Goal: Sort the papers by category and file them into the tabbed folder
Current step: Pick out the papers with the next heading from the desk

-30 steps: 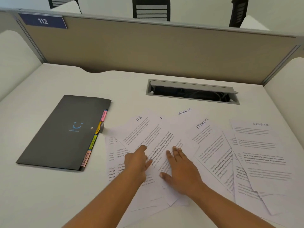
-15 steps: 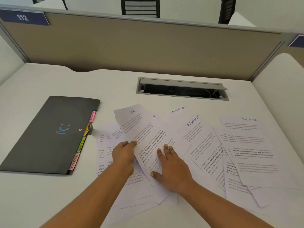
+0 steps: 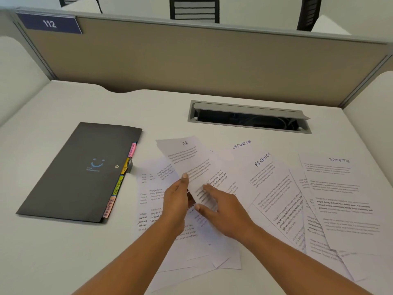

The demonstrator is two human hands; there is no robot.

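White HR-headed paper sheet [image 3: 191, 165], pinched by left hand [image 3: 176, 201]; right hand [image 3: 223, 211] flat, fingers straight, upon it. Sorting step; filing next likely requires opening dark grey tabbed folder [image 3: 80, 171].

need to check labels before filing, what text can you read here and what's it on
"112": blue sign
"HR": lifted sheet, pinched by left hand
"SPORTS": sheet behind it
"FINANCE": middle sheet
"SPORTS": far right sheet
"FINANCE": top folder tab
"HR": yellow tab
"ADMIN": green tab
"SPORTS": bottom tab
Body print, folder logo caption: too small to read
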